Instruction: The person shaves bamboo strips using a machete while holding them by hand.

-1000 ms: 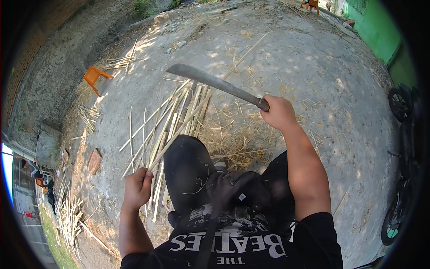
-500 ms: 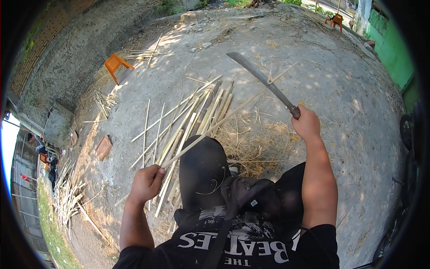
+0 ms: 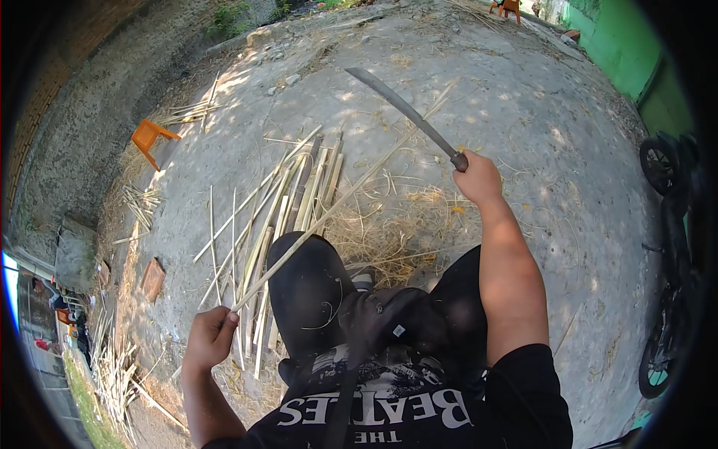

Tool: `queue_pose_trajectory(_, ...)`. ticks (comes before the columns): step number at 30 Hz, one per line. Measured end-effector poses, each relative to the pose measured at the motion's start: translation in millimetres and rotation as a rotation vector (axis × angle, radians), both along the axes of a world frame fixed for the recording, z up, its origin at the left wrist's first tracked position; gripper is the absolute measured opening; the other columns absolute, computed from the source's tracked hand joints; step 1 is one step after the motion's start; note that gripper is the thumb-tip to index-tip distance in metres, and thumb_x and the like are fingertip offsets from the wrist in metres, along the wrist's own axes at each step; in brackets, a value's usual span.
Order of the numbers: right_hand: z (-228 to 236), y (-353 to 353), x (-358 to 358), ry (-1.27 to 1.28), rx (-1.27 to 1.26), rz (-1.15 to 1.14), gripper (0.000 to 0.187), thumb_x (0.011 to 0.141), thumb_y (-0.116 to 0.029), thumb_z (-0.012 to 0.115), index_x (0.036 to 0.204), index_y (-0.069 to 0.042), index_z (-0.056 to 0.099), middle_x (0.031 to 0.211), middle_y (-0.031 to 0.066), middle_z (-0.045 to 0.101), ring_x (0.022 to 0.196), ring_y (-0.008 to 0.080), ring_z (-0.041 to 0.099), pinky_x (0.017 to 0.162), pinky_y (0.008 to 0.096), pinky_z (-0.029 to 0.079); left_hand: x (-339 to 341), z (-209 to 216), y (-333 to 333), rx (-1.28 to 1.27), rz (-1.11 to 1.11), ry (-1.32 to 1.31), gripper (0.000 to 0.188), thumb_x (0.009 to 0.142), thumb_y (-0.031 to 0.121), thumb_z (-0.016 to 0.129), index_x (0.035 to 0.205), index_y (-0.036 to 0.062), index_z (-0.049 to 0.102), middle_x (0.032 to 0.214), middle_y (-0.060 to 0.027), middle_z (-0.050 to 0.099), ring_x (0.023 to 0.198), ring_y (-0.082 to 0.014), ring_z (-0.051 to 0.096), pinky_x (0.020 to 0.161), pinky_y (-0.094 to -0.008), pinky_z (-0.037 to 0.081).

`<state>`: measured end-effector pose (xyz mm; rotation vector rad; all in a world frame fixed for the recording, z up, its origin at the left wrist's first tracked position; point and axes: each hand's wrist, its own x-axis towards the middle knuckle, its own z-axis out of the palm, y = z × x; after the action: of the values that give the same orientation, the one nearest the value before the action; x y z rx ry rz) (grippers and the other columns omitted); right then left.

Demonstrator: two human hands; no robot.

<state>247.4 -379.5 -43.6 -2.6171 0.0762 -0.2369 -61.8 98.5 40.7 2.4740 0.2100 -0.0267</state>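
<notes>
My left hand [image 3: 211, 337] is closed round the near end of a long pale bamboo strip [image 3: 305, 238]. The strip slants up and away to the right, over my knee, and passes behind the blade of a machete. My right hand [image 3: 479, 178] grips that machete [image 3: 407, 111] by its dark handle, blade pointing up and to the left. Blade and strip cross in view; whether they touch I cannot tell. Beyond my knee lies a pile of split bamboo strips [image 3: 288, 196] on the ground. Thin curly shavings [image 3: 389, 232] are heaped between my legs and beyond.
An orange plastic stool [image 3: 149, 138] stands at the far left, near a small bamboo pile [image 3: 142, 203]. A brick-coloured block [image 3: 152, 280] and a larger strip heap [image 3: 112, 374] lie left. On the right stands a motorcycle [image 3: 673, 262]. A green wall [image 3: 617, 45] rises at the far right.
The view has swung right, so the surroundings sit further left. The curl of shaving by the blade no longer shows there. Both hands keep their grips on the strip and the machete.
</notes>
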Motion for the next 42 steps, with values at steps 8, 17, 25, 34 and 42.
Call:
queue_pose_trajectory(8,7,34,-24,-0.116,-0.049,0.389,0.016,0.075,-0.018,0.072,0.088,-0.010,0.066,0.080,0.0153,0.068,0.078,0.0409,0.066,0.068,0.0504,0.050,24,-24,-18,0.052,0.015,-0.114,0.031,0.100,0.017,0.062,0.077,-0.0027,0.059,0.056,-0.0154,0.047,0.052,-0.0176,0.039,0.050,-0.0369,0.035)
queue_pose_trajectory(17,3,-6,-7,-0.028,0.073,0.024,0.020,0.077,-0.020,0.070,0.093,-0.009,0.067,0.085,0.0180,0.070,0.085,0.0403,0.067,0.073,0.0494,0.051,-11,3,15,0.050,0.065,-0.004,0.032,0.100,0.019,0.063,0.076,-0.0021,0.060,0.055,-0.0089,0.046,0.055,-0.0126,0.038,0.051,-0.0348,0.036)
queue_pose_trajectory(25,-19,-11,5,-0.035,0.335,-0.043,0.031,0.078,-0.018,0.068,0.104,-0.003,0.068,0.083,0.0165,0.069,0.079,0.0333,0.068,0.073,0.0434,0.050,-18,-20,3,-0.001,0.092,-0.084,0.034,0.102,0.021,0.062,0.077,-0.0027,0.060,0.055,-0.0098,0.049,0.055,-0.0123,0.041,0.051,-0.0343,0.037)
queue_pose_trajectory(34,6,14,-19,-0.142,0.300,0.178,0.020,0.078,-0.011,0.068,0.095,-0.001,0.064,0.070,0.0124,0.060,0.063,0.0248,0.059,0.062,0.0387,0.045,32,-18,-30,0.127,0.080,-0.116,0.034,0.100,0.027,0.061,0.080,-0.0005,0.060,0.066,-0.0231,0.058,0.061,-0.0412,0.057,0.059,-0.0471,0.045)
queue_pose_trajectory(42,17,58,-35,-0.228,-0.009,0.493,0.021,0.077,-0.018,0.072,0.094,-0.008,0.066,0.081,0.0166,0.068,0.076,0.0412,0.066,0.067,0.0502,0.050,89,-13,-81,0.098,-0.011,-0.183,0.032,0.101,0.026,0.059,0.083,0.0003,0.062,0.068,-0.0241,0.059,0.066,-0.0459,0.060,0.060,-0.0504,0.046)
